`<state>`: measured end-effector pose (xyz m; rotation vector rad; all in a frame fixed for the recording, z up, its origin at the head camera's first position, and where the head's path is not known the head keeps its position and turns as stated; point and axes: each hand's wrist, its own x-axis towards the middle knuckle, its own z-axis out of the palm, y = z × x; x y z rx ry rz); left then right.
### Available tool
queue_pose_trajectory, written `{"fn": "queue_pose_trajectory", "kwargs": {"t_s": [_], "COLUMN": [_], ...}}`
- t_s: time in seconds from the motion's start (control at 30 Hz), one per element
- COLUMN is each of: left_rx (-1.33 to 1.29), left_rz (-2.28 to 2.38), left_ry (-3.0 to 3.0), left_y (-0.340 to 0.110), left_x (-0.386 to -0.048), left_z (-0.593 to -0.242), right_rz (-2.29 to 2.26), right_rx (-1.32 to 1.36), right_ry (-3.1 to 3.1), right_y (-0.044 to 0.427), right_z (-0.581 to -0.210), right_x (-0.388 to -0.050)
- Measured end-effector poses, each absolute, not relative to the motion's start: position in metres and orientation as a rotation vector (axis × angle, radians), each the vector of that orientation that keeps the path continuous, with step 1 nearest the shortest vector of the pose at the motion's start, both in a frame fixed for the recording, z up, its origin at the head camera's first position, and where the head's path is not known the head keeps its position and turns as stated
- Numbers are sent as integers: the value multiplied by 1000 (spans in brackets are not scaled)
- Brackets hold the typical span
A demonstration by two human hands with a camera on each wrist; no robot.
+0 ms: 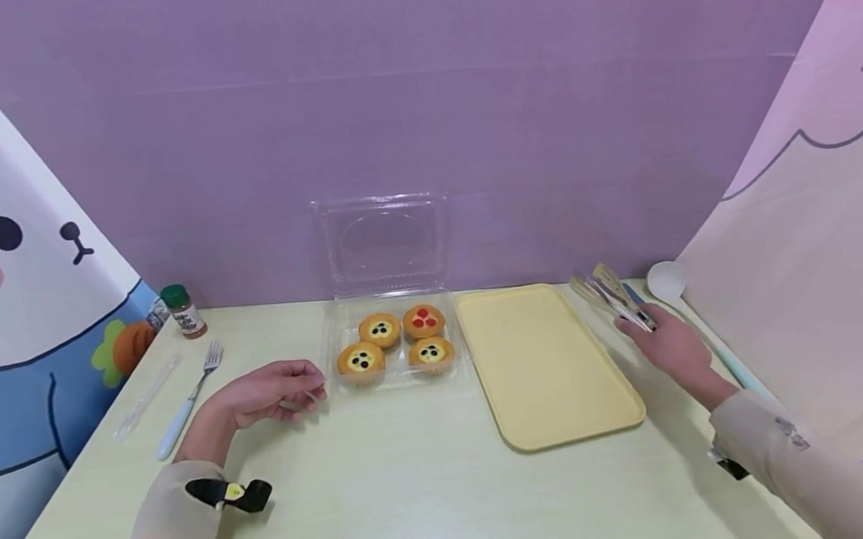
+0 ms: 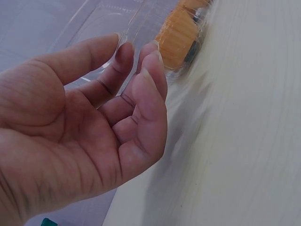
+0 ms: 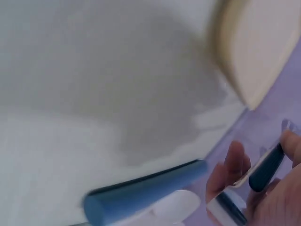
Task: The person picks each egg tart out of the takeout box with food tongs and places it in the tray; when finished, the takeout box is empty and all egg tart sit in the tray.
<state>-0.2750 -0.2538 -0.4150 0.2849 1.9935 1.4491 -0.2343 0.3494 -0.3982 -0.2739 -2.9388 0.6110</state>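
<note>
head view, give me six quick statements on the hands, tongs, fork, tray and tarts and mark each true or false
1. The right hand holds the tongs. True.
2. The tray lies to the left of the clear container. False: the tray lies to the container's right.
3. The container's lid stands open. True.
4. The container holds six tarts. False: it holds four tarts.
5. The fork lies to the left of the left hand. True.
6. All the tarts have red topping. False: one has red topping; the other three have dark pieces on top.
</note>
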Motion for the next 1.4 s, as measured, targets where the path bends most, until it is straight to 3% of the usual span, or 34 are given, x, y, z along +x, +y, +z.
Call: {"fn": "queue_pose_trajectory", "kwargs": {"t_s": [0.3, 0.77, 1.4], "left_rx": [291, 306, 298], "left_rz": [1449, 1446, 1454], "left_ry": [1999, 1998, 1996], "left_y": [-253, -251, -252], "left_x": [-276, -275, -272], "left_z": [-415, -410, -411], "right_rz": [771, 1038, 715], "right_rx": [-126, 94, 396], "right_ry": [-2955, -3022, -3025], "right_y": [315, 252, 169], "right_z": [-366, -349, -344], "right_x": [-238, -241, -255]}}
